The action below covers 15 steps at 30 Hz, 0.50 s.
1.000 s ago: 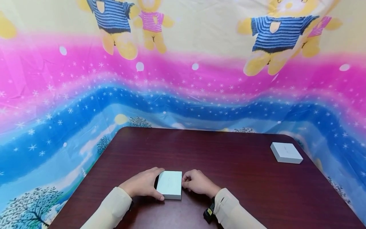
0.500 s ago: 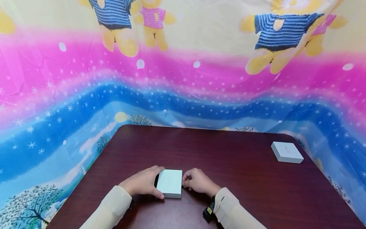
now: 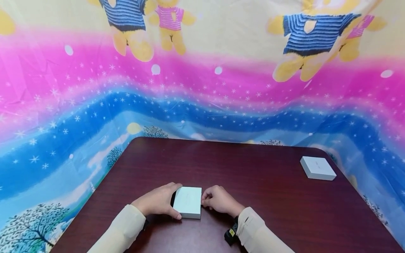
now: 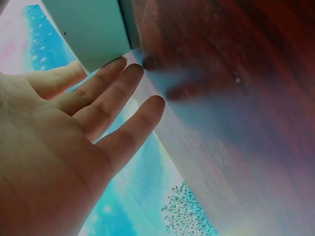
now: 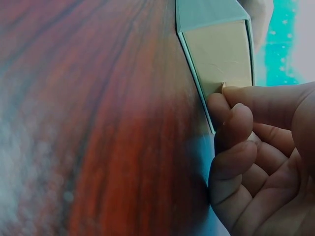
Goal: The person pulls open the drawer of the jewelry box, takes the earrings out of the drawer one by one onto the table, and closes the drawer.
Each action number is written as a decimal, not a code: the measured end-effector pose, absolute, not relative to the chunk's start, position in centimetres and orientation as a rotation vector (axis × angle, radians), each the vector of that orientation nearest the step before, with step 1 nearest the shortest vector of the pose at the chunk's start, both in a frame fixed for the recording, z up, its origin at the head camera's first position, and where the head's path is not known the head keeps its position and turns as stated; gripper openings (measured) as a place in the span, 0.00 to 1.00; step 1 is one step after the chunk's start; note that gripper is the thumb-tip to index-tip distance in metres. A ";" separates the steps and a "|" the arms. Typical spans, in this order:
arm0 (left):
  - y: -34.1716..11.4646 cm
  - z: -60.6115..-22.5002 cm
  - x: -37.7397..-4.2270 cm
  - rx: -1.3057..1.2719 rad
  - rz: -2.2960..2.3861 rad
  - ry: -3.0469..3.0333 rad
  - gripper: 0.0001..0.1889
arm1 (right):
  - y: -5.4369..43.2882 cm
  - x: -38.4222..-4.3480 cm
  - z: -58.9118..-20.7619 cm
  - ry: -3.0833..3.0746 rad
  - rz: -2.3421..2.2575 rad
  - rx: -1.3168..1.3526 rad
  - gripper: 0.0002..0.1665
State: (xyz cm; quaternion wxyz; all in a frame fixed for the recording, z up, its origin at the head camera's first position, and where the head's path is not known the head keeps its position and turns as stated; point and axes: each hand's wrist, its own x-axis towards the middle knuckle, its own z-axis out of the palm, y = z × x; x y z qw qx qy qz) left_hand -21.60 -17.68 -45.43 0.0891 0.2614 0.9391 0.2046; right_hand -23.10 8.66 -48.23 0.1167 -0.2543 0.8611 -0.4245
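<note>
Left hand [image 3: 159,201] holds white box [image 3: 187,201], right hand [image 3: 220,201] seemingly pinches its tab [image 5: 224,84]; red-brown table [image 3: 246,168], bear-print backdrop [image 3: 196,84].

Held box [image 3: 187,200] matt card; table [image 3: 234,167] glossy woodgrain.

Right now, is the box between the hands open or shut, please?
The box looks shut: its cream end panel sits within the white shell.

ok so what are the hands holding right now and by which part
The left hand holds the near box at its left end; the right hand pinches a small tab on the box's right end.
</note>
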 end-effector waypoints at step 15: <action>-17.7 -45.4 -21.5 0.771 0.612 2.798 0.57 | 8.7 -22.9 -47.9 2.520 -1.246 -0.767 0.08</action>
